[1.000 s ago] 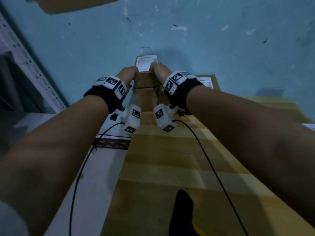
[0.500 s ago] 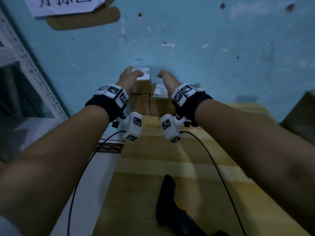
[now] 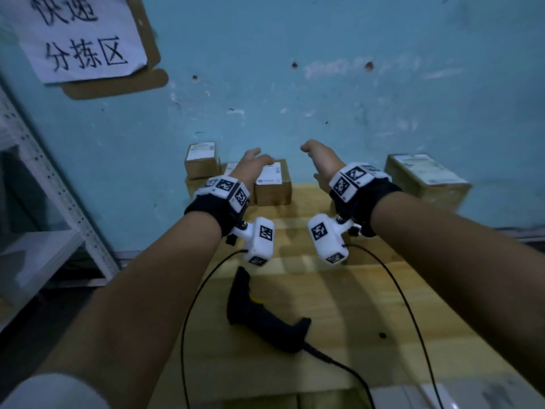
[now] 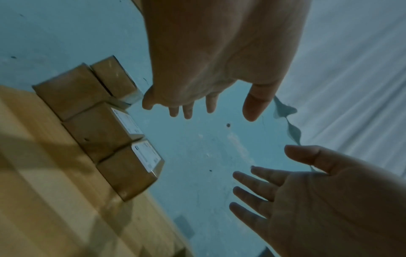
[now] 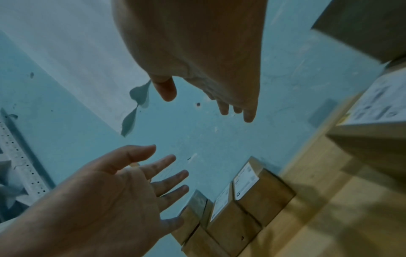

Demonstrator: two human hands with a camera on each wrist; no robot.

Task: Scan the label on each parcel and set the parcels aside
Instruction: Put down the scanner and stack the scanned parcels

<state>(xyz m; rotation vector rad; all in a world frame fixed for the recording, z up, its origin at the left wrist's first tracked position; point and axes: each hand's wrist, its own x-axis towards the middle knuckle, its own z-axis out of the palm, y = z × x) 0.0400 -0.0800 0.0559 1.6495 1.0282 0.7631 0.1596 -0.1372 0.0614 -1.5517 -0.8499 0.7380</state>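
Observation:
Several small brown parcels with white labels stand stacked against the blue wall at the table's back left: a top one, and a lower one beside it. The left wrist view shows the same stack of parcels. A larger labelled parcel stands at the back right. The black handheld scanner lies on the table between my forearms. My left hand hovers open just in front of the stack, holding nothing. My right hand is open in the air to its right, palm inward, also holding nothing.
The wooden table runs to the blue wall. A white perforated metal shelf stands at the left. A paper sign on cardboard hangs on the wall above. The scanner's cable trails towards the table's near edge.
Both hands let go of the small parcel they carried to the stack, then drew back and apart. The head view has tilted up, showing more wall and the scanner.

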